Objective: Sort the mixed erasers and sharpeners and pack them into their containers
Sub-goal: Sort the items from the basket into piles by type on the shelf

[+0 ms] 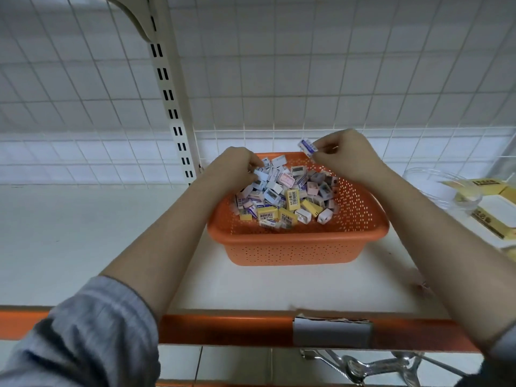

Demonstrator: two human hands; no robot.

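Basket: orange basket [293, 247] at centre on the white shelf [83, 233], holding the mixed pile of erasers and sharpeners [287, 196].
Left hand: left hand [237, 169] at the pile's 10 o'clock, fingers curled down into it; fingertips buried, so what they grip is hidden.
Right hand: right hand [346, 157] above the basket's 1 o'clock corner, pinching a white-and-blue eraser [306, 146].
Containers: clear round tub [435, 188] and yellow boxes [499, 213] at 3 o'clock, boxes cut off by the frame.

Basket [296, 247] on shelf [83, 233], jar [435, 188] right
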